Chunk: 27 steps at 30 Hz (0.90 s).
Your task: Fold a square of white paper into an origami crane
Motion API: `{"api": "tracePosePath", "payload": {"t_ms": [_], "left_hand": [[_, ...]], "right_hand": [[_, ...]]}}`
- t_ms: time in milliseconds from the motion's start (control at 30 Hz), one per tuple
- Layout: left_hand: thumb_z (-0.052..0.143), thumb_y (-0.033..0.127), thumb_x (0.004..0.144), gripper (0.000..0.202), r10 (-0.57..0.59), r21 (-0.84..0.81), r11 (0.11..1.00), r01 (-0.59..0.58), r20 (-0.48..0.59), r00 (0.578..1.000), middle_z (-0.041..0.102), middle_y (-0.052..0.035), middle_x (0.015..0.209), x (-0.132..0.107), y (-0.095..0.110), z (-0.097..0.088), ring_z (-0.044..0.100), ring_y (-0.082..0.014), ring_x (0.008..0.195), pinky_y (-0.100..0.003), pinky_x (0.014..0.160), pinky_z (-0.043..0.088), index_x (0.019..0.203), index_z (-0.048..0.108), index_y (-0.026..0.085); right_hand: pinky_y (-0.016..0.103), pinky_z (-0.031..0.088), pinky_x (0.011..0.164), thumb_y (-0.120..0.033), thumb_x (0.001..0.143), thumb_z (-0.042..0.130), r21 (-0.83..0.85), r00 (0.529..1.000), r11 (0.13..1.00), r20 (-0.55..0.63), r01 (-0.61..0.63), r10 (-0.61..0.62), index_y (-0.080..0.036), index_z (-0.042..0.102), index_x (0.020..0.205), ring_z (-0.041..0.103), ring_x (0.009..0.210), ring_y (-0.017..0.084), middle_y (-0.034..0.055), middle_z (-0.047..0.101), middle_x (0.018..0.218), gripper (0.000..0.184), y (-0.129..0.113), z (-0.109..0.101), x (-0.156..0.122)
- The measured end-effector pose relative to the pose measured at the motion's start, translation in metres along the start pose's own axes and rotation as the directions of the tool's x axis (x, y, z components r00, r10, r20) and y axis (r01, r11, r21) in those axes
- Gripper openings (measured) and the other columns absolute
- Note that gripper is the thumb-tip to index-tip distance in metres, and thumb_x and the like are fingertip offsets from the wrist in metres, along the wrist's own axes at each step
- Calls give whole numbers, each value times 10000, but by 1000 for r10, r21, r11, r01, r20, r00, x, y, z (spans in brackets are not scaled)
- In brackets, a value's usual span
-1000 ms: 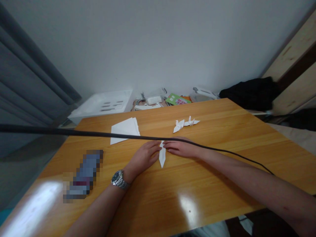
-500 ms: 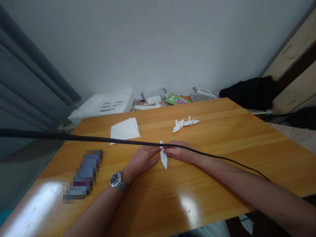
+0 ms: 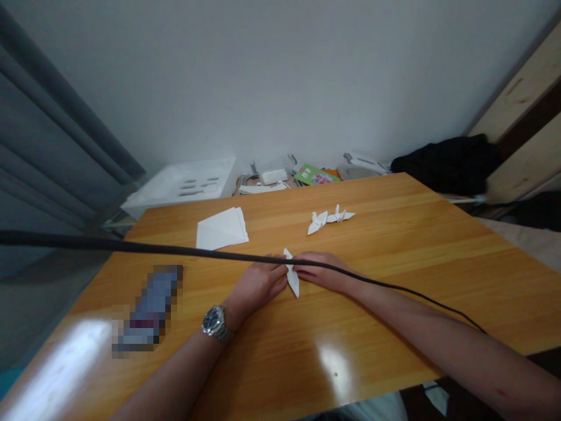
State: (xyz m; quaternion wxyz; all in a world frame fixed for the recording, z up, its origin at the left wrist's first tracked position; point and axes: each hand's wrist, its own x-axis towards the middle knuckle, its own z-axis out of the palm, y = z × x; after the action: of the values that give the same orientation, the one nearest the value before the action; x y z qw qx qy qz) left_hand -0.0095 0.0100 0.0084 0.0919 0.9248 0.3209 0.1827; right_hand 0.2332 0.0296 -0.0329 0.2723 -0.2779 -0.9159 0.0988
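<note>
A narrow, pointed piece of folded white paper (image 3: 293, 284) lies between my hands near the middle of the wooden table (image 3: 394, 234). From its left side, my left hand (image 3: 262, 284), with a metal watch on the wrist, pinches the paper at its middle. My right hand (image 3: 322, 272) grips it from the opposite side, with the fingertips close together. Part of both hands is covered by a dark cable crossing the view. Beyond them sit two folded paper cranes (image 3: 317, 223), side by side. To the left rests a small stack of white paper sheets (image 3: 221, 229).
A blurred-out phone-like object (image 3: 151, 310) lies on the table's left part. The black cable (image 3: 144, 248) runs across in front of the camera. Behind the table are a white foam tray (image 3: 193, 181), a green booklet (image 3: 316, 175) and a dark cloth heap (image 3: 445, 164).
My left hand and its watch have shifted slightly to the right. The folded paper has tilted a little, its near tip moving slightly right. Both hands stay on it.
</note>
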Motion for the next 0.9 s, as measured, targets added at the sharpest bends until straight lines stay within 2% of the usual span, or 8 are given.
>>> {"api": "tracePosePath", "payload": {"t_ms": [133, 267, 500, 633, 833, 900], "left_hand": [[540, 261, 994, 236, 35, 25, 999, -33, -79, 996, 646, -87, 1289, 0, 2, 1, 606, -230, 1200, -388, 1055, 487, 1210, 632, 234], [576, 299, 983, 186, 30, 48, 999, -25, -104, 994, 679, -74, 1164, -1, 1, 2, 642, -224, 1100, -362, 967, 524, 1138, 660, 238], [574, 283, 984, 150, -20, -16, 1000, 18, -108, 994, 700, -62, 1052, 0, 2, 4, 656, -211, 995, -344, 905, 527, 1071, 681, 226], [592, 257, 960, 125, -120, -164, 982, 96, -148, 982, 689, -66, 1043, 2, 0, 9, 651, -204, 964, -344, 886, 535, 1013, 695, 212], [607, 242, 923, 108, -283, -289, 930, 227, -168, 944, 650, -117, 1179, 7, -5, 20, 614, -242, 1111, -422, 1007, 503, 938, 697, 183], [623, 238, 906, 88, -325, -303, 915, 266, -162, 932, 645, -120, 1194, 9, -6, 21, 607, -249, 1127, -438, 1022, 493, 904, 689, 180]], "right_hand": [[289, 541, 886, -288, 998, 580, 59, 999, 997, -12, -43, 44, -223, 700, 1145, 678, 1046, 193, 65, 717, 1166, 200, 1, 2, -1], [280, 542, 859, -284, 991, 590, 89, 997, 993, -9, -74, 75, -220, 710, 1117, 686, 993, 188, 64, 726, 1101, 185, 0, 3, 0], [307, 534, 899, -282, 984, 598, 147, 998, 987, 24, -68, 65, -227, 695, 1142, 670, 1042, 201, 72, 708, 1161, 193, -4, -7, 2], [318, 524, 906, -283, 989, 590, 240, 997, 967, 12, -83, 82, -213, 700, 1084, 664, 1027, 200, 76, 712, 1118, 161, -4, -8, 6], [301, 501, 819, -230, 943, 638, 301, 972, 931, -46, -209, 233, -184, 686, 876, 641, 907, 189, 61, 697, 960, 95, -8, -2, 15], [291, 484, 773, -216, 914, 666, 287, 952, 917, -49, -276, 302, -185, 673, 872, 631, 854, 181, 41, 688, 909, 52, -9, -2, 16]]}}
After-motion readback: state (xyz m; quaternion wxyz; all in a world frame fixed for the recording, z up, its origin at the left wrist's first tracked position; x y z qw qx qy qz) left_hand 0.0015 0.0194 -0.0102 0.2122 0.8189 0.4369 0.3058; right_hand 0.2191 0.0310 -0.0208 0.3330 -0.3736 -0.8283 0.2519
